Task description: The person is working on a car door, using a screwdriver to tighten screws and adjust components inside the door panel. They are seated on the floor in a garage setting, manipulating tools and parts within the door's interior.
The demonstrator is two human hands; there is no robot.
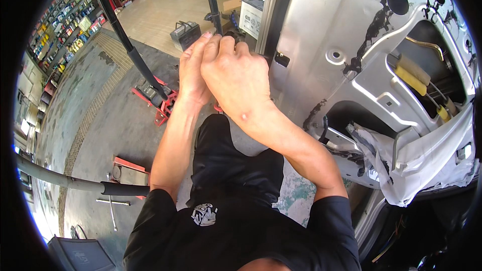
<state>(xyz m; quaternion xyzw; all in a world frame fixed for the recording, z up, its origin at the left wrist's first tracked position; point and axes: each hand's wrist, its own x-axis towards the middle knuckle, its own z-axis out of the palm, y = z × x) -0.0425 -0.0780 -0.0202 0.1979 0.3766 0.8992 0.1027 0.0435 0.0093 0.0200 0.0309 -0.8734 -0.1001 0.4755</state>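
Observation:
My left hand (pixel 192 73) and my right hand (pixel 237 70) are raised together in front of me, the right one overlapping the left. The right fingers are curled in with the knuckles toward me. The left fingers are pressed together, their tips by the right hand's fingers. Whatever the two hands hold, if anything, is hidden behind them. Close on the right stands a bare silver car door (pixel 314 35), its inner panel exposed and streaked with black sealant. A whitish plastic sheet (pixel 416 170) hangs peeled from its lower part. Yellow foam-wrapped cables (pixel 410 80) show in an opening.
Red floor jacks (pixel 163 113) with long black handles (pixel 135 55) stand to the left. A dark battery (pixel 186 35) and a white-sided battery (pixel 251 17) sit ahead. A cross-shaped wrench (pixel 113 201) and a black case (pixel 80 254) lie lower left. Stocked shelves (pixel 65 20) line the far left.

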